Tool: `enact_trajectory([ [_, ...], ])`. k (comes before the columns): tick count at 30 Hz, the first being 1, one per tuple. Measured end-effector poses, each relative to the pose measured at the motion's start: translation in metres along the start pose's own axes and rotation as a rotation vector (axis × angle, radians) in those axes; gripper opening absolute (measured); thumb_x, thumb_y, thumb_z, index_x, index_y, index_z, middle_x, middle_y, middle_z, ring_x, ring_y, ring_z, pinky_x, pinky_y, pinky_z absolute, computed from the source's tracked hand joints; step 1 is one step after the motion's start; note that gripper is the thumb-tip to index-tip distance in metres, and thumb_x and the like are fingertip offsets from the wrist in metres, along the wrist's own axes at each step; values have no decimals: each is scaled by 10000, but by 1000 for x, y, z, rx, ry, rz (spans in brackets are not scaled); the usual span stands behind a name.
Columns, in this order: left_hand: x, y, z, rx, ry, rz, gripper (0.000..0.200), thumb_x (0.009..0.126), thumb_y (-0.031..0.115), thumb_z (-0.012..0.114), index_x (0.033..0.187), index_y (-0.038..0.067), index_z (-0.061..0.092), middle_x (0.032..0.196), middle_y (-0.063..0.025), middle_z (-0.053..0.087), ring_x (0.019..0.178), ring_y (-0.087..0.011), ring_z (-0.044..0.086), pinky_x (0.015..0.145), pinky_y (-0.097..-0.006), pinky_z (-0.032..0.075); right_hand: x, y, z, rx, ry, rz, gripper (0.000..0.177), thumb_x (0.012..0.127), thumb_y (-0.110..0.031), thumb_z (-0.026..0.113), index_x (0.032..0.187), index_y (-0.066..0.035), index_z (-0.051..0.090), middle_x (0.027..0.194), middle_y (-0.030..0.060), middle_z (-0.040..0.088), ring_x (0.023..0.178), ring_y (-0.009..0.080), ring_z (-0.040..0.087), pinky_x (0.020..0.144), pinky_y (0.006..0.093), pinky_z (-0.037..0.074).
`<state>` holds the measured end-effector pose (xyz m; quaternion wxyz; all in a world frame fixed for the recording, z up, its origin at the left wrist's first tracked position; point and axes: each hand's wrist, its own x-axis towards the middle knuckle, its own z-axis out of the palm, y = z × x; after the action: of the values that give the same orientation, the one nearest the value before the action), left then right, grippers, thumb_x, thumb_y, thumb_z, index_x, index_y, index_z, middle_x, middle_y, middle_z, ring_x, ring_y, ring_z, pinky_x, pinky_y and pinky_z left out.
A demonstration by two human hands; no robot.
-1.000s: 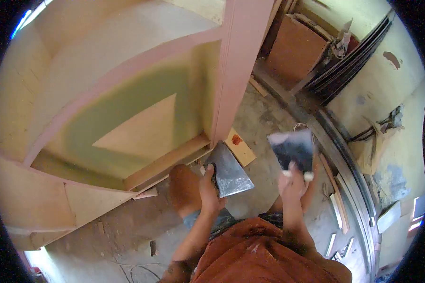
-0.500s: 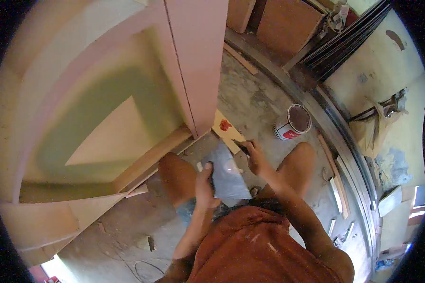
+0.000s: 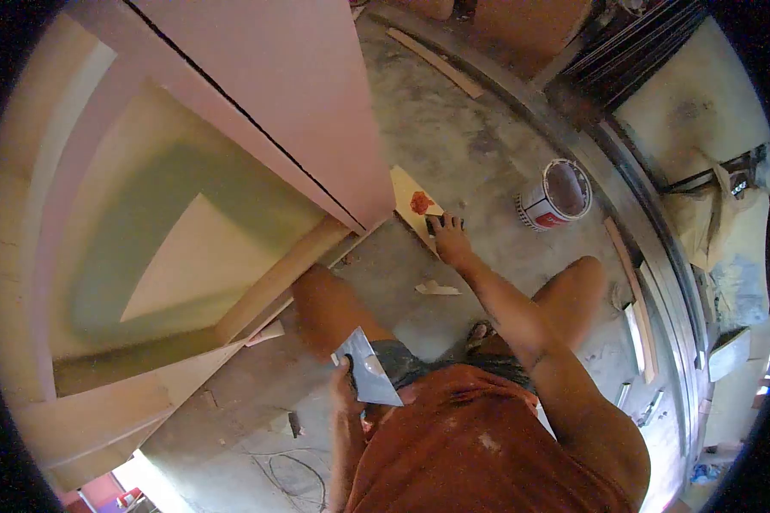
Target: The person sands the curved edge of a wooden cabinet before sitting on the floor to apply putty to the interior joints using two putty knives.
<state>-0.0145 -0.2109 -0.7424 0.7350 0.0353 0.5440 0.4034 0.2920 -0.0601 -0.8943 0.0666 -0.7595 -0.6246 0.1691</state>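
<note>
my right grip point(image 3: 453, 241), clenched on a dark scraper point(image 3: 433, 226), works low at the board point(image 3: 405, 181), beside the red paste point(image 3: 420, 203); whether the edge touches wood, i cannot tell. a shallow angle and light, even pressure should keep the board from skidding. my left grip point(image 3: 342, 392) holds the wide blade point(image 3: 372, 372) near my lap, best kept steady and clear of the shirt point(image 3: 453, 436). the tub point(image 3: 565, 192) stands on the floor point(image 3: 479, 145) beyond.

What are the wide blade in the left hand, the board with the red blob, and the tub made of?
Wide blade: probably bare metal; smooth, grey sheen.
Board: likely wood or plywood; pale, matte face.
Tub: metal or plastic, can't tell; printed white wall.
</note>
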Motion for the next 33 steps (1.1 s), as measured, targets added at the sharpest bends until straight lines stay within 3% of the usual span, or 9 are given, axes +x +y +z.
enact_trajectory([
  [2, -8, -2, 10, 19, 40, 84, 409, 839, 343, 528, 1114, 41, 501, 968, -100, 582, 867, -232, 581, 780, -372, 474, 8, -3, 0, -41, -42, 28, 595, 738, -58, 590, 1284, -132, 366, 1311, 168, 346, 1231, 390, 321, 928, 542, 375],
  [6, 14, -19, -28, 22, 55, 169, 386, 806, 311, 552, 1077, 40, 510, 927, -84, 582, 826, -219, 579, 732, -363, 477, 18, -11, 15, -14, 25, 38, 568, 748, -85, 591, 1273, -157, 386, 1283, 168, 367, 1233, 395, 324, 940, 553, 358],
  [12, 4, -2, -21, 78, 31, 125, 356, 810, 296, 551, 1055, 40, 525, 928, -74, 581, 817, -205, 576, 723, -346, 470, 24, -4, 31, -38, 68, 50, 545, 761, -130, 589, 1268, -183, 397, 1217, 154, 404, 1214, 415, 342, 940, 569, 341],
  [14, 7, -1, -18, 49, 30, 127, 355, 814, 293, 547, 1057, 36, 525, 929, -76, 582, 824, -204, 579, 729, -345, 472, 22, -2, 28, -51, -95, 76, 477, 839, -317, 527, 1269, -152, 400, 1295, 185, 388, 1248, 432, 294, 981, 584, 274],
  [15, 8, -1, -17, 17, 30, 127, 354, 817, 290, 544, 1060, 33, 525, 931, -79, 583, 830, -204, 581, 734, -345, 473, 23, 0, 28, -53, -95, 74, 477, 839, -317, 527, 1269, -152, 400, 1295, 185, 388, 1248, 432, 294, 981, 584, 274],
  [24, 12, 4, -5, 7, -10, 37, 361, 872, 298, 488, 1103, 22, 503, 1000, -87, 576, 874, -212, 580, 769, -361, 473, 3, -1, -9, 132, -80, 23, 441, 802, -214, 582, 1223, -168, 460, 1243, 222, 421, 1228, 418, 334, 944, 519, 358],
  [26, 15, 2, -7, 1, -4, 51, 356, 879, 298, 485, 1103, 23, 505, 998, -86, 578, 877, -216, 579, 773, -365, 472, -1, -9, -15, 176, -50, 93, 452, 757, -25, 453, 1193, -140, 486, 1207, 211, 452, 1051, 430, 468, 887, 477, 402],
  [31, 16, 3, -4, -31, -41, 119, 330, 895, 281, 480, 1102, 27, 513, 990, -88, 581, 886, -218, 576, 798, -378, 462, 0, 7, 7, 254, 18, -60, 431, 754, -11, 487, 1179, -79, 488, 1163, 214, 499, 1080, 407, 458, 915, 442, 384],
  [33, 20, 7, -6, -31, -93, 10, 326, 897, 263, 485, 1150, 58, 483, 1052, -68, 557, 942, -199, 553, 828, -372, 449, -6, -2, -3, 305, 35, -70, 428, 754, 3, 494, 1178, -56, 486, 1142, 210, 517, 1102, 392, 452, 930, 422, 376],
])
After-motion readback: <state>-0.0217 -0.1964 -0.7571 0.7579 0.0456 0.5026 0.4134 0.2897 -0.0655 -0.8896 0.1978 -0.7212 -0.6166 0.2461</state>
